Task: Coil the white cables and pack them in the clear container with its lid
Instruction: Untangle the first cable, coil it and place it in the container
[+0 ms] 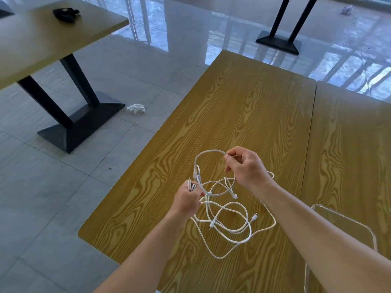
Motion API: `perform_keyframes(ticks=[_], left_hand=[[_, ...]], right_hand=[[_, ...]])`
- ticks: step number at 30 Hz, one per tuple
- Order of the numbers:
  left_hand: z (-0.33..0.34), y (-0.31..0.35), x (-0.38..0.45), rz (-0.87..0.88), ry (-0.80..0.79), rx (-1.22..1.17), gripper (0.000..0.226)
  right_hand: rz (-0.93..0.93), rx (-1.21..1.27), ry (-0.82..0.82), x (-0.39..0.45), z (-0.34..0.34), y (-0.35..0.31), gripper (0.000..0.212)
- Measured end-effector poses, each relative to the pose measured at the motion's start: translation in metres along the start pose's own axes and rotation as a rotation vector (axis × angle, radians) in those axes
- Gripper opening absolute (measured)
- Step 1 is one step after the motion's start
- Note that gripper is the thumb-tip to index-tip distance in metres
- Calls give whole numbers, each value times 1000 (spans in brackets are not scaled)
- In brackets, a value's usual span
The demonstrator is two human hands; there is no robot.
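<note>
Beside clear container, tangled white cables

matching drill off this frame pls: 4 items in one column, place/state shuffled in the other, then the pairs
Items:
1. left hand
2. right hand
3. clear container
4. black object

Places/states:
A. on the other table, far left
B. at the near right edge of the wooden table, partly behind the right forearm
C. pinches the top of a raised loop of white cable
D. grips cable ends with connectors sticking up

Pairs: 1-D, 2-C, 3-B, 4-A
</note>
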State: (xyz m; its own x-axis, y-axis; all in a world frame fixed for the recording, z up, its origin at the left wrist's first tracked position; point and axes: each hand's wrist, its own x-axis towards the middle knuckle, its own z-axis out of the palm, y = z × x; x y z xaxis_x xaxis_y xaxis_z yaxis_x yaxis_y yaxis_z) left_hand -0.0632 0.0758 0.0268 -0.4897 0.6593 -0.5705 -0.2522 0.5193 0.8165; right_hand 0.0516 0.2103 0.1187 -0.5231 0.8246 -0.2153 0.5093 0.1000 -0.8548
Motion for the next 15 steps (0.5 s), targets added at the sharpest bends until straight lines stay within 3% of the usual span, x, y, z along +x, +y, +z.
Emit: perform_keyframes(ticks=[9, 15], left_hand=[[-9, -1, -3, -87, -63, -110, 14], [-17, 3, -11, -135, -84, -384, 18]], right_hand=[[-40, 142, 40, -9, -18, -9, 20], [-49, 227, 70, -26, -35, -10, 18]])
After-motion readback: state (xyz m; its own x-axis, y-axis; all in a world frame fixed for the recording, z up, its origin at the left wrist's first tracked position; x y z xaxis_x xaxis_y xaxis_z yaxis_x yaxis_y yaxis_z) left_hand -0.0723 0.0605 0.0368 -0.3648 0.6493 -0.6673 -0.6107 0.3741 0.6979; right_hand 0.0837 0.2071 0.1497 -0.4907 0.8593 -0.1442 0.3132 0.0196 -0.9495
